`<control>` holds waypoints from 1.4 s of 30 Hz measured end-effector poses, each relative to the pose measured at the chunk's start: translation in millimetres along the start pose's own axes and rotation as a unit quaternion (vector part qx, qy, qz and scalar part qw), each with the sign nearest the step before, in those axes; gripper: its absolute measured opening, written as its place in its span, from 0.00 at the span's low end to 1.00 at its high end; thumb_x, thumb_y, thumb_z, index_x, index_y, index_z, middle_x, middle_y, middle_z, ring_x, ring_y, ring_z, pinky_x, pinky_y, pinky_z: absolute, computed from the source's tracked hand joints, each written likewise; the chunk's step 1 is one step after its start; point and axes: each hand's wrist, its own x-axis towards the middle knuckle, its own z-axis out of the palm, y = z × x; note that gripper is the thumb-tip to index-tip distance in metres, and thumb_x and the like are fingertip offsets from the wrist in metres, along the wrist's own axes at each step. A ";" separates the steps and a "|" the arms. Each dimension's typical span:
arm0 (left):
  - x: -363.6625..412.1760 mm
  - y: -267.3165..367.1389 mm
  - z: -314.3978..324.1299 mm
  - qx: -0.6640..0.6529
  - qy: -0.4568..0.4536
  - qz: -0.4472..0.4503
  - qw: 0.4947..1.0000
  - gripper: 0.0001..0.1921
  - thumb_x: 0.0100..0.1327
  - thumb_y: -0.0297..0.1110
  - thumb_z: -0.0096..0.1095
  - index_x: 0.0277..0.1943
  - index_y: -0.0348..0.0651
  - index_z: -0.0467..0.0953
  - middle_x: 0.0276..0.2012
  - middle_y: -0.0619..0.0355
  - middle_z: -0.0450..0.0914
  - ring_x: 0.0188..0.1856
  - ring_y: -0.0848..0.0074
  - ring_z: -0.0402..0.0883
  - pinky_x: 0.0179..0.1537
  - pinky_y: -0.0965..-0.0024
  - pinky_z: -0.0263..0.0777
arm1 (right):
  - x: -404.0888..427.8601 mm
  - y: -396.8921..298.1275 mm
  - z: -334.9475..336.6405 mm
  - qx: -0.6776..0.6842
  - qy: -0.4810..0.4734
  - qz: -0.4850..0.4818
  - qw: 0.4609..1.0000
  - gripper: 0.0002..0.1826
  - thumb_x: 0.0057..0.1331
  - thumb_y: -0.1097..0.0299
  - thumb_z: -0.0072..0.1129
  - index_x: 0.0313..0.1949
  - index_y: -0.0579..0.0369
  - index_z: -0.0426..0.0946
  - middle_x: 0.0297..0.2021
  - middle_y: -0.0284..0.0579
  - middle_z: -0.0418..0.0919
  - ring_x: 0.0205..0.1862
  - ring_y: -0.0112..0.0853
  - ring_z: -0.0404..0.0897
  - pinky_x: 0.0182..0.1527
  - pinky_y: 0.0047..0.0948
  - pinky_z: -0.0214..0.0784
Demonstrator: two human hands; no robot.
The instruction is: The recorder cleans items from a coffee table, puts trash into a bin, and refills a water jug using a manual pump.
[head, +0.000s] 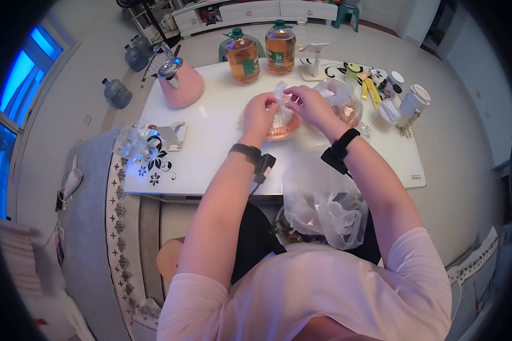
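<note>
A clear plastic bag [284,129] stands on the white table, its top gathered and twisted upward around something round and orange. My left hand [259,112] pinches the gathered neck from the left, thumb against fingertips. From the right, my right hand [310,104] holds the same neck with bent fingers. Just beyond my right wrist sits a second clear bag [349,108] with orange-brown contents. A loose, crumpled plastic bag [324,209] hangs over the near table edge onto my lap. Exactly what both filled bags hold is blurred by the plastic.
On the table [187,166] stand a pink kettle [182,85], two large bottles of amber liquid [242,57] and a white phone stand [315,64]. Glass cups [132,143] crowd the left end. A white tumbler [414,102] and several jars [387,115] occupy the right.
</note>
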 end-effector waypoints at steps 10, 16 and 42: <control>-15.3 4.4 -6.6 0.047 -0.003 -0.024 0.999 0.20 0.56 0.22 0.65 0.50 0.43 0.69 0.37 0.53 0.81 0.43 0.61 0.80 0.47 0.61 0.71 | 19.0 24.4 52.7 0.057 0.032 0.026 0.998 0.10 0.61 0.67 0.62 0.39 0.59 0.77 0.30 0.49 0.81 0.31 0.39 0.81 0.36 0.33 0.73; -13.6 -2.7 -7.4 0.046 0.018 -0.007 0.999 0.17 0.56 0.24 0.66 0.48 0.39 0.71 0.35 0.52 0.81 0.40 0.64 0.81 0.45 0.63 0.74 | 28.2 11.5 33.7 0.158 0.113 0.046 0.980 0.10 0.61 0.68 0.62 0.40 0.59 0.78 0.29 0.44 0.81 0.30 0.31 0.80 0.37 0.27 0.72; -27.4 9.6 -77.6 0.223 -0.017 0.093 0.970 0.09 0.58 0.29 0.62 0.42 0.51 0.82 0.31 0.56 0.78 0.41 0.65 0.77 0.47 0.63 0.70 | 5.1 11.8 43.3 -0.047 -0.030 -0.063 0.996 0.06 0.60 0.70 0.57 0.36 0.56 0.76 0.38 0.47 0.77 0.41 0.45 0.77 0.46 0.39 0.71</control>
